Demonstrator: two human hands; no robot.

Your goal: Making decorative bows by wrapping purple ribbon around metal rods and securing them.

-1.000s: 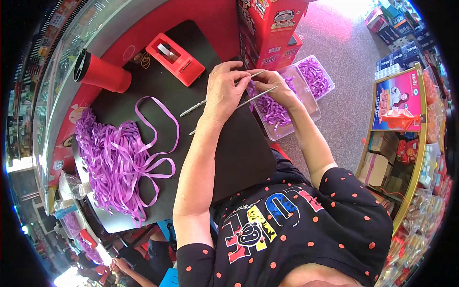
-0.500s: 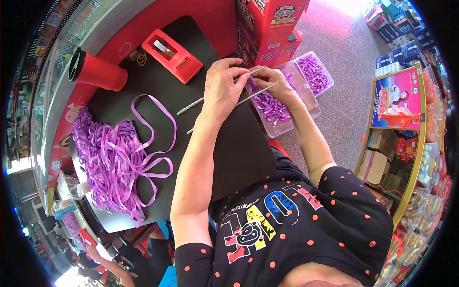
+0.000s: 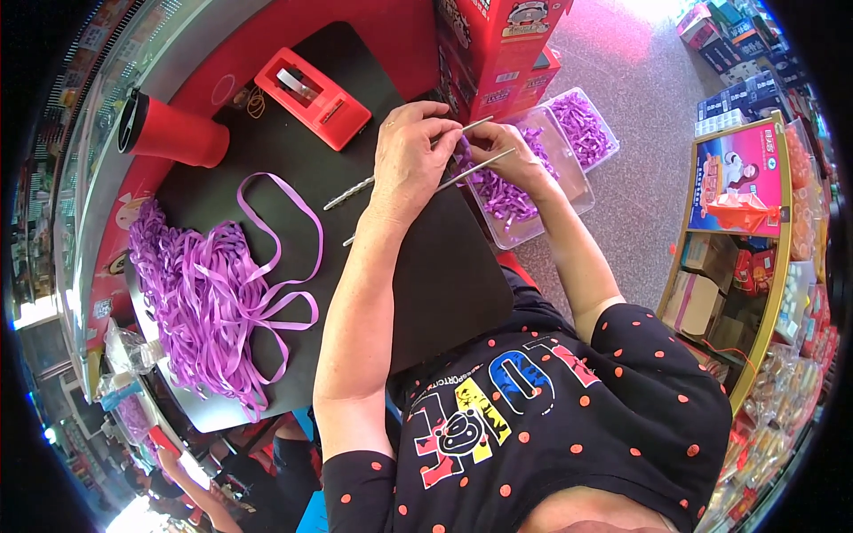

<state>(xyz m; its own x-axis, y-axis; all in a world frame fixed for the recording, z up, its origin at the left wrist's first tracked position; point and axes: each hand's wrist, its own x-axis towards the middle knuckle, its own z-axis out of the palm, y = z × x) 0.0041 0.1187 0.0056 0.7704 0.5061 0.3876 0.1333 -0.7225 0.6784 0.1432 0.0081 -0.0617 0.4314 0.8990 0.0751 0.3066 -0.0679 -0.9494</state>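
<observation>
Reaching upward at lower left, a co-worker's forearm (image 3: 200, 493) has risen since a second ago. At left lies a heap of purple ribbon (image 3: 200, 311), with a red tumbler (image 3: 182, 133) above it; a red tape dispenser (image 3: 311, 99) lies at upper centre-left. Rightward, a ridged metal rod (image 3: 349, 193) and a smooth metal rod (image 3: 462, 178) slant beneath the left hand (image 3: 410, 160), its thumb and forefinger pinched on the ridged one beside a purple ribbon strip (image 3: 461, 153). Fingers curled, the right hand (image 3: 515, 158) meets that strip; whether it grips, I cannot tell. Right of centre, a clear plastic box (image 3: 533, 233) holds short purple pieces.
</observation>
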